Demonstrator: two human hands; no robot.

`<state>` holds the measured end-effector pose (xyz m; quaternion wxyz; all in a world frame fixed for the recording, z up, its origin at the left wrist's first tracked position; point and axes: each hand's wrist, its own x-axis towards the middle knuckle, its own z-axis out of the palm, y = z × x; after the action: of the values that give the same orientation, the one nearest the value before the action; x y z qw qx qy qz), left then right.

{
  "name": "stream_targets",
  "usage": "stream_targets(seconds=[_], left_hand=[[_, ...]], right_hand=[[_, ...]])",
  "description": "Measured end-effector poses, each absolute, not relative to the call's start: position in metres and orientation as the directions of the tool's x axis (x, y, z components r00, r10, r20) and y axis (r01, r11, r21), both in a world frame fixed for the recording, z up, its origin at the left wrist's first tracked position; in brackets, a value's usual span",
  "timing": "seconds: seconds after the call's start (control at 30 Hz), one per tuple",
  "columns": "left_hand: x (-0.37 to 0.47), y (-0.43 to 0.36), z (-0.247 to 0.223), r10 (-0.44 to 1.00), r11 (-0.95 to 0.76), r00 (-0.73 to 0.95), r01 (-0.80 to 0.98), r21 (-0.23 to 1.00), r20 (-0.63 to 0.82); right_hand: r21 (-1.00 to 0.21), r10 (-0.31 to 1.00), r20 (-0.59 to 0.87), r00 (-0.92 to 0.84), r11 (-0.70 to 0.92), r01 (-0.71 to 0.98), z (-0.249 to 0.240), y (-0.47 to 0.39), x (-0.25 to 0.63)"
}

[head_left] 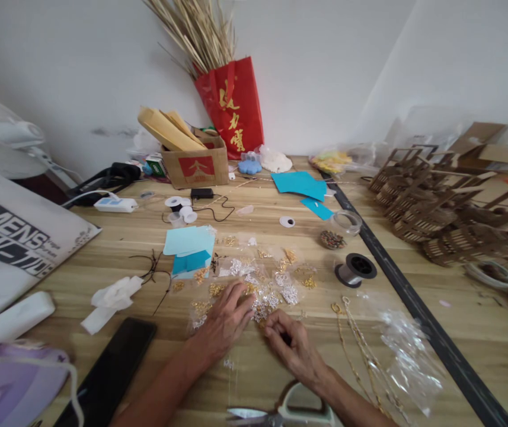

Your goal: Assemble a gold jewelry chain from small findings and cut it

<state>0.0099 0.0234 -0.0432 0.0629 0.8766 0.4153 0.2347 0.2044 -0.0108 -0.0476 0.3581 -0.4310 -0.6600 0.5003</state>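
Observation:
My left hand (229, 311) lies palm down over the lower left of a spread of small silver and gold jewelry findings, its fingers stretched out and touching the pieces. Just to the right, my right hand (293, 344) is curled with thumb and fingertips together; anything between them is hidden or too small to name. Silver findings (266, 298) lie loose between the hands. Beyond them sit gold findings (309, 282) and silver rings (281, 277), partly in clear little bags. Scissors (304, 409) with a pale green handle rest below my right wrist.
On the right are a wire spool (355, 270), a jar of beads (332, 239), chain necklaces (360, 344) and plastic bags (407, 356). Brown woven baskets (427, 207) stand past the black strip (396, 279). A phone (111, 367) and crumpled tissue (114, 299) lie left.

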Motion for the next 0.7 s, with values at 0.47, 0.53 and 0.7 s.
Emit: stream_targets(seconds=[0.47, 0.53, 0.7], left_hand=[[0.0158, 0.0234, -0.0460, 0.761, -0.639, 0.554, 0.730, 0.241, 0.337], [0.0156, 0.0233, -0.0460, 0.756, -0.644, 0.551, 0.721, 0.256, 0.353], [0.0160, 0.0238, -0.0457, 0.750, -0.651, 0.563, 0.722, 0.234, 0.348]], right_hand=[[-0.969, 0.923, 0.051, -0.382, 0.138, 0.204, -0.0466, -0.0105, 0.2039], [-0.969, 0.925, 0.058, -0.375, 0.142, 0.200, -0.0469, -0.0104, 0.2040], [-0.973, 0.928, 0.053, -0.368, 0.132, 0.191, -0.0468, -0.0104, 0.2034]])
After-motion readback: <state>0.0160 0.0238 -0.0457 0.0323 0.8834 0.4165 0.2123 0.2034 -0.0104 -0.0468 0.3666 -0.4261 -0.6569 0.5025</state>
